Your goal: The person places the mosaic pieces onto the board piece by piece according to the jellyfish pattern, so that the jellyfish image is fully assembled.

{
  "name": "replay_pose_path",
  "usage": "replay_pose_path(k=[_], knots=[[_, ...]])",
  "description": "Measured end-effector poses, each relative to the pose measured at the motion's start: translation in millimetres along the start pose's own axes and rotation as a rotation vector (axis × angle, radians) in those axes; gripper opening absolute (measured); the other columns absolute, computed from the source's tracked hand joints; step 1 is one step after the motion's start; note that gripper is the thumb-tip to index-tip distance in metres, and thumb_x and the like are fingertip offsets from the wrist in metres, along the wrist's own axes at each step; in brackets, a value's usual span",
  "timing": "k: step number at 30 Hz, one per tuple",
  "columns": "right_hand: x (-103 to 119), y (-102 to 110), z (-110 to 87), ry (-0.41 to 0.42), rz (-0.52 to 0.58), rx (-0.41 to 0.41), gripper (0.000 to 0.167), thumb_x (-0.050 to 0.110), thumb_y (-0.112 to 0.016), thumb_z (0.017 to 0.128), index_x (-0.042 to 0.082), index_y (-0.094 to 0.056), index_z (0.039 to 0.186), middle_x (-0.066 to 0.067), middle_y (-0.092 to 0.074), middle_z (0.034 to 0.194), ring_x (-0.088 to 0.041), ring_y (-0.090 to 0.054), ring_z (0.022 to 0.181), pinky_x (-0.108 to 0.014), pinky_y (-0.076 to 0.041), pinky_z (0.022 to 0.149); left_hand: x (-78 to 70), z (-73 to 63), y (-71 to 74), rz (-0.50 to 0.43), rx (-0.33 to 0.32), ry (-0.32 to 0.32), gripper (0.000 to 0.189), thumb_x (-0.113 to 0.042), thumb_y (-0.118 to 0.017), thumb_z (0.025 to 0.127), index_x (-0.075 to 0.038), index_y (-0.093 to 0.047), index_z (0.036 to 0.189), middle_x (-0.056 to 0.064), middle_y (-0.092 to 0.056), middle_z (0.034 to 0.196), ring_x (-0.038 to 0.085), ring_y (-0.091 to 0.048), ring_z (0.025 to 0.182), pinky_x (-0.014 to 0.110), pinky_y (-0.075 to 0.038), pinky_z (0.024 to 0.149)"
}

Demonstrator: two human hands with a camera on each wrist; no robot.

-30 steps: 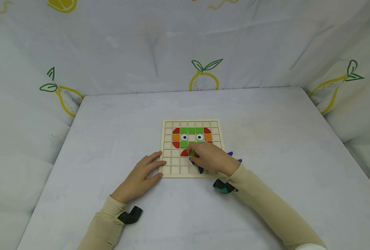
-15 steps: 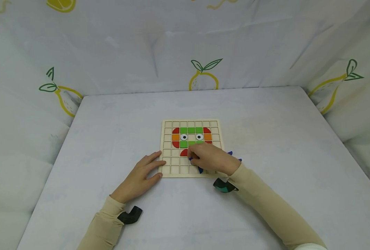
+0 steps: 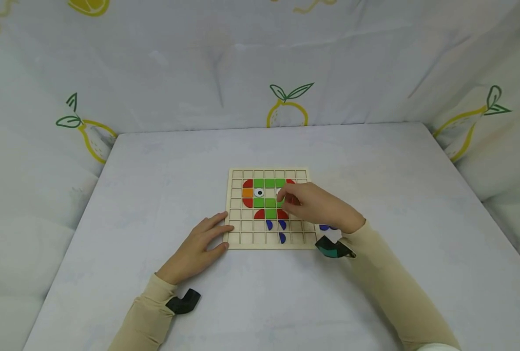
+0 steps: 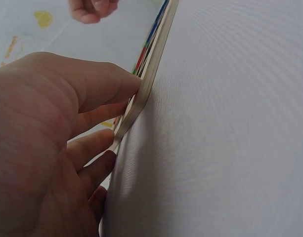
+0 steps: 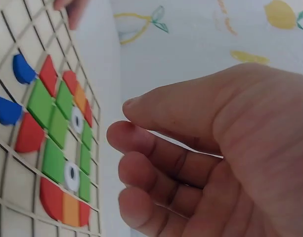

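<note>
A wooden grid board (image 3: pixel 246 238) lies on the table, bearing green squares (image 3: pixel 269 183), red rounded pieces (image 3: pixel 247 203), orange pieces (image 3: pixel 247 193) and white eye discs (image 3: pixel 259 193). Blue half-round pieces (image 3: pixel 282 238) lie below the red and green row. My left hand (image 3: pixel 196 251) rests at the board's left edge, fingers spread, with thumb and fingertips against its side in the left wrist view. Above the board's right half is my right hand (image 3: pixel 321 207). Its fingers are loosely bent and hold nothing in the right wrist view; it covers part of the pattern in the head view.
More blue pieces (image 3: pixel 324 227) lie on the table just right of the board, partly behind the right wrist. White cloth walls with lemon drawings (image 3: pixel 287 112) stand at the back and sides. A dark wrist device (image 3: pixel 333 247) sits under the right sleeve.
My right hand has lifted off the lower pieces and moved up and right. A green square now shows between the two red pieces where the hand was. The left hand has stayed put.
</note>
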State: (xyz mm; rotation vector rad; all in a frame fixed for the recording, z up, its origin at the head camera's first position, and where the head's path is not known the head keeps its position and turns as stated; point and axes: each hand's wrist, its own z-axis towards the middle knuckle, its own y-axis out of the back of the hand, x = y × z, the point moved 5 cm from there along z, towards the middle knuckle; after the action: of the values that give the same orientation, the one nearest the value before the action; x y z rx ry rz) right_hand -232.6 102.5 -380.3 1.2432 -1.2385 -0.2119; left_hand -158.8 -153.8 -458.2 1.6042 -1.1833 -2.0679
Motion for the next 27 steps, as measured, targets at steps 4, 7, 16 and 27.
replay_pose_path(k=[4,7,16,27], knots=[[-5,15,-6.9,0.001,0.006,-0.033,0.019,0.012,-0.063,0.099,0.006,-0.066,0.117,-0.002,-0.067,0.092,-0.018,-0.058,0.086,-0.028,-0.054,0.073,0.3,0.0,-0.1,0.004,-0.002,0.000,0.042,-0.015,-0.069,0.095,-0.013,-0.064,0.136,0.007,-0.038,0.163,0.033,-0.034,0.152,0.055,-0.023,0.128],[-13,23,-10.7,-0.022,0.003,-0.038,0.018,0.011,-0.066,0.097,0.005,-0.067,0.114,-0.003,-0.066,0.091,-0.020,-0.057,0.088,-0.030,-0.054,0.073,0.7,0.1,-0.2,0.006,-0.003,-0.003,0.042,-0.015,-0.069,0.095,-0.014,-0.064,0.136,0.007,-0.039,0.163,0.033,-0.034,0.152,0.055,-0.023,0.128],[-52,25,-13.0,-0.221,-0.056,0.108,0.012,0.012,-0.062,0.096,0.008,-0.067,0.106,-0.006,-0.064,0.093,-0.020,-0.057,0.082,-0.028,-0.049,0.069,0.9,0.2,0.2,0.018,-0.008,-0.006,0.041,-0.015,-0.070,0.095,-0.013,-0.064,0.135,0.008,-0.039,0.162,0.033,-0.035,0.152,0.053,-0.023,0.128],[-84,14,-18.5,-0.449,-0.083,0.301,0.013,0.012,-0.068,0.084,0.010,-0.062,0.095,-0.004,-0.059,0.090,-0.021,-0.055,0.087,-0.029,-0.043,0.070,0.8,0.1,-1.0,0.007,-0.006,0.005,0.042,-0.015,-0.069,0.095,-0.013,-0.064,0.136,0.007,-0.038,0.163,0.032,-0.033,0.152,0.053,-0.022,0.128]])
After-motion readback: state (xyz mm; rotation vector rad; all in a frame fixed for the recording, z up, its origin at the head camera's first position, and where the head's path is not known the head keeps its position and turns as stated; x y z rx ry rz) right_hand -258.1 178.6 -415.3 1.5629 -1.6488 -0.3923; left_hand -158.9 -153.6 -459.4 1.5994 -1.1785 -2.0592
